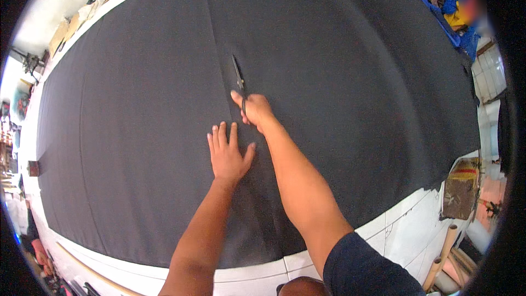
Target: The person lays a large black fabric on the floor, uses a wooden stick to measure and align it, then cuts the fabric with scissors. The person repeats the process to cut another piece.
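Note:
A large sheet of black fabric lies spread over a white table, with a long crease running away from me near its middle. My right hand grips the handles of a pair of scissors, whose blades point away from me over the fabric beside the crease. The blades look closed, or nearly so. Just nearer to me and to the left, my left hand lies flat on the fabric, fingers spread, holding nothing. Part of the scissor handles is hidden by my right fingers.
The white table edge shows along the near side. A small dark block sits at the fabric's left edge. Cardboard tubes stand at the lower right, below a brown package. Colourful cloth is piled at the far right.

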### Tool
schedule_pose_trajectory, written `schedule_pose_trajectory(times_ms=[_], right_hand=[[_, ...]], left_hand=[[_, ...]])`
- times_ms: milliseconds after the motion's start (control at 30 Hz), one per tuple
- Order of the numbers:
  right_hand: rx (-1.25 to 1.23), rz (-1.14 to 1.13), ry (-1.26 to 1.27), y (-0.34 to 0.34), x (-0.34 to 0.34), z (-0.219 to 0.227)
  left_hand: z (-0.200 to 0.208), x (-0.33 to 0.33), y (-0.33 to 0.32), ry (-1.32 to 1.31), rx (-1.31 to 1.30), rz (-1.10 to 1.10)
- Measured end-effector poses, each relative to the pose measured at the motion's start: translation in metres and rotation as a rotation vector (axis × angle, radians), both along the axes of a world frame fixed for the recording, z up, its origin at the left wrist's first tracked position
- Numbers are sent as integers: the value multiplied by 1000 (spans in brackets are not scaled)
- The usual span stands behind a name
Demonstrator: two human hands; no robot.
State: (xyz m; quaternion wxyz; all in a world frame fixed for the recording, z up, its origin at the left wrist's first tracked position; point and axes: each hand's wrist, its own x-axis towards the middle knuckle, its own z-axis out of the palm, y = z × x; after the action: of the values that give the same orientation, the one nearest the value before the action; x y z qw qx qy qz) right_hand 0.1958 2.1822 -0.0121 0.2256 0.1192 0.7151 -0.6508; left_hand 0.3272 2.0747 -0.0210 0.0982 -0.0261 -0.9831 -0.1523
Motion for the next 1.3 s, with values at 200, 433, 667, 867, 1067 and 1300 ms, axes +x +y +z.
schedule_pose_trajectory(times_ms=[200,433,667,867,1067,1300], right_hand=[[52,-58,-14,10,-4,-4],[83,-44,-98,4,-5,8],[97,-98,-122,-3,4,-17],[81,-78,-110,-17,-93,-3],[81,-68,-90,-24,-147,-8],[103,-66,3,-35,-178,-13]], left_hand=[[-10,-11,8,-107,36,-14],[0,-17,4,-198,23,29],[-12,-5,4,-259,29,35],[-8,-14,8,-320,5,33],[-10,-11,4,-343,14,24],[-16,-7,6,-261,-5,25]])
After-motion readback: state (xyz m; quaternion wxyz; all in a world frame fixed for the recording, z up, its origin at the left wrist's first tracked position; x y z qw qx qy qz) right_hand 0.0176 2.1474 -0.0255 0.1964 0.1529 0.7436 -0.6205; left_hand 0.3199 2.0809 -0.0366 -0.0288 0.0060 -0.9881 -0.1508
